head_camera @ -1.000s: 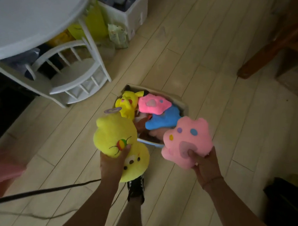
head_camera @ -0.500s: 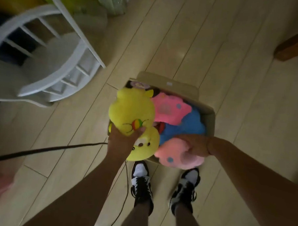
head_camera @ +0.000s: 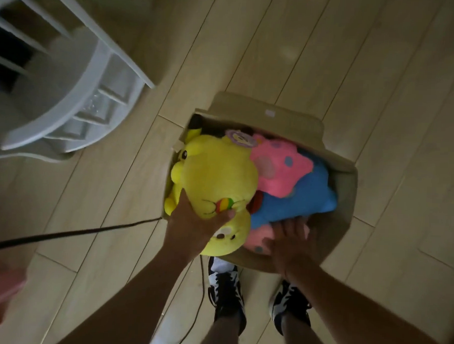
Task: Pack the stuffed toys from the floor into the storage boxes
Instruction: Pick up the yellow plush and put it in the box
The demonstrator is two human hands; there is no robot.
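Pale wood plank floor (head_camera: 329,59) under beige storage box (head_camera: 342,182), white chair (head_camera: 76,87) beside.

head cam: on my head | facing: almost straight down over the box (head_camera: 335,176) | range: close, box mid-frame, my shoes (head_camera: 226,288) at near edge, chair (head_camera: 76,87) far left | other views: none

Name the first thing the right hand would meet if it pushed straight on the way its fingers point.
Probably the blue stuffed toy: the right hand, pressing a pink toy, has fingers at its near edge.
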